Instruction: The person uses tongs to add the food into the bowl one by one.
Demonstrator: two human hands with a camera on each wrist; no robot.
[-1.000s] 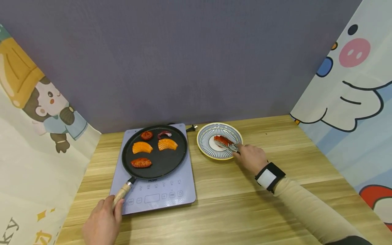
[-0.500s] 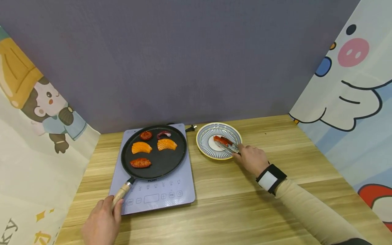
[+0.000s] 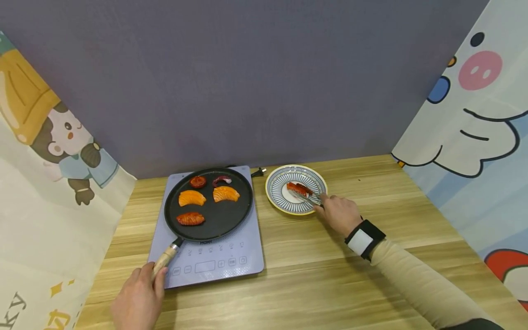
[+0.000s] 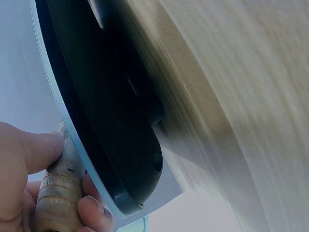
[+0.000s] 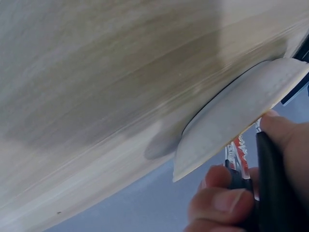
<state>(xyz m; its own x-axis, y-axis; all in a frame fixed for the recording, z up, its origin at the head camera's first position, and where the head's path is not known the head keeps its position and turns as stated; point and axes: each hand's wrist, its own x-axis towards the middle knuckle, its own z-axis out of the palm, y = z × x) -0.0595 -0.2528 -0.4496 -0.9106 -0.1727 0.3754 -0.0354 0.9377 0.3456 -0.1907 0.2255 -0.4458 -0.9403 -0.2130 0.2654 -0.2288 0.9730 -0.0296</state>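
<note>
My left hand (image 3: 139,295) grips the wooden handle (image 3: 165,259) of a black frying pan (image 3: 222,217). In the pan lie two orange salmon slices (image 3: 225,194), a reddish-brown glazed piece (image 3: 190,219), a round red slice (image 3: 198,182) and a purple tentacle (image 3: 222,180). To the right, my right hand (image 3: 341,214) holds metal tongs (image 3: 304,198) with black handles (image 5: 270,181). The tongs' tips are at red food (image 3: 295,188) on a striped plate (image 3: 276,197) with a yellow rim. Whether they pinch it is hard to tell.
Under the pan is a pale purple induction cooker (image 3: 206,275) with a control panel. Its plug (image 3: 260,172) lies behind, near the plate. A grey partition (image 3: 264,91) stands along the back of the wooden table (image 3: 313,284); cartoon-printed curtains (image 3: 486,137) flank it.
</note>
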